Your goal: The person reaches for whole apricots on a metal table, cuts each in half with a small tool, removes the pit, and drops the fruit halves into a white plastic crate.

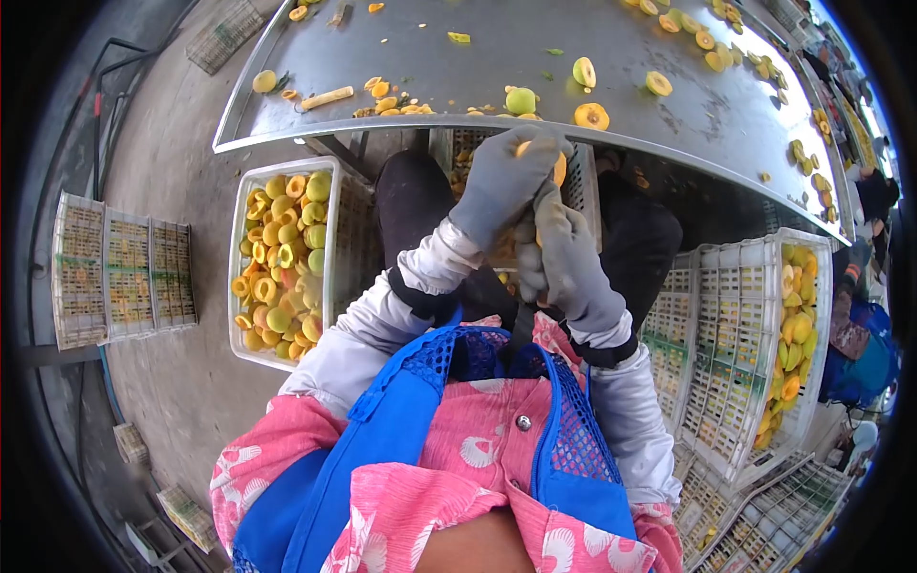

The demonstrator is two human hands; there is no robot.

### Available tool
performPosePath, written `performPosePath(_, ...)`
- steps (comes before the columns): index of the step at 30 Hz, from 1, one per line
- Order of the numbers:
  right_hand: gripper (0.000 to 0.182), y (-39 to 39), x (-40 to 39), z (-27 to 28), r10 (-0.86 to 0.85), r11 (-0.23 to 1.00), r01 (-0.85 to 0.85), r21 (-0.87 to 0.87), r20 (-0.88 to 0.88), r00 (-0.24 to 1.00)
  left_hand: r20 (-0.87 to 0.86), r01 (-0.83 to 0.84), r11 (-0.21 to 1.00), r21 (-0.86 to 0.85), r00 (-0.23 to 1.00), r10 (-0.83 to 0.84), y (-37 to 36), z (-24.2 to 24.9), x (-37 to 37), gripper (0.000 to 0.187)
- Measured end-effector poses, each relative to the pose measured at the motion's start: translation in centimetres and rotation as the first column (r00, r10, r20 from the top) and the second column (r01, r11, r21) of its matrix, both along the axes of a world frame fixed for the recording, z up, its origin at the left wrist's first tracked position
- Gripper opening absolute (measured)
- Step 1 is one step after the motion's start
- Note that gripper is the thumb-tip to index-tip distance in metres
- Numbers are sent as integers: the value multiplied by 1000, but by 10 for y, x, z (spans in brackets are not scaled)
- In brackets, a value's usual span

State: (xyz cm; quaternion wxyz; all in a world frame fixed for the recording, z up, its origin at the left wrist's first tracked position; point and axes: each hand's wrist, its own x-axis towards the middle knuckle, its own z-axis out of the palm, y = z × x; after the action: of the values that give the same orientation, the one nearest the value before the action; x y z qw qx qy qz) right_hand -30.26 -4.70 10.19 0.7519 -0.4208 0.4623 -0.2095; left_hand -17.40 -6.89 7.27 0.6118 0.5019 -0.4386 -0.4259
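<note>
Our left hand (506, 181), in a grey glove, is closed around an orange-yellow fruit piece (560, 170), just past the near edge of the metal bench (430, 72) and above our lap. Our right hand (568, 253), gloved too, is close beneath it with its fingers curled; we cannot tell whether it grips anything, since the glove hides its palm.

On the bench near our hands we see a greenish fruit (521, 101), with a cut half (592, 116) to its right and another half (585, 73) farther back. Toward the left end lie a pale stick-like piece (327, 98) and a scatter of orange scraps (392, 105).

To our left on the floor stands a white crate (331, 229) filled with yellow and green fruit (284, 263), many of them cut open. To our right, another crate (731, 353) also holds yellow fruit (793, 334). Farther right, we make out a person in blue (864, 353).
</note>
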Motion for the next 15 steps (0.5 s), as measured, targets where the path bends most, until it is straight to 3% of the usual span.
performPosePath(1,52,0,-3,4,21,990,-34,140,91,996,0,-12,1000,1,1000,12,-2,-5,0,33)
performPosePath(3,57,-6,-6,2,59,916,-136,376,209,976,263,-146,989,-9,954,144,-8,-17,-3,27)
performPosePath(5,54,-13,-14,-13,94,884,-258,391,393,915,268,-87,989,-119,956,116,-17,-40,2,29)
performPosePath(6,53,-18,-17,-23,122,856,-345,384,498,858,158,-19,999,30,987,14,-23,-43,3,28)
performPosePath(7,52,-18,-18,-25,94,851,-324,414,486,869,-97,176,967,183,982,-160,-23,-35,7,19)
performPosePath(8,52,-18,-18,-27,69,843,-303,444,469,880,-425,288,941,177,885,-191,-17,-23,5,23)
performPosePath(9,52,-20,-22,-34,75,809,-360,465,526,847,56,167,975,148,983,-177,-23,-39,6,27)
performPosePath(10,52,-24,-25,-41,64,776,-406,483,580,812,320,76,974,215,937,-144,-14,-24,7,31)
performPosePath(11,52,-28,-25,-48,37,738,-462,491,655,755,553,-94,981,169,833,-15,-9,-22,-2,35)
performPosePath(12,52,-27,-27,-52,-7,703,-502,503,712,702,602,-104,978,182,798,-27,-8,-18,-5,41)
performPosePath(13,52,-23,-26,-49,-101,690,-474,547,721,685,524,-64,986,157,851,-28,-10,-25,-5,41)
performPosePath(15,51,-24,-23,-54,-102,673,-533,513,778,620,440,-24,993,118,898,-30,-9,-31,-4,41)
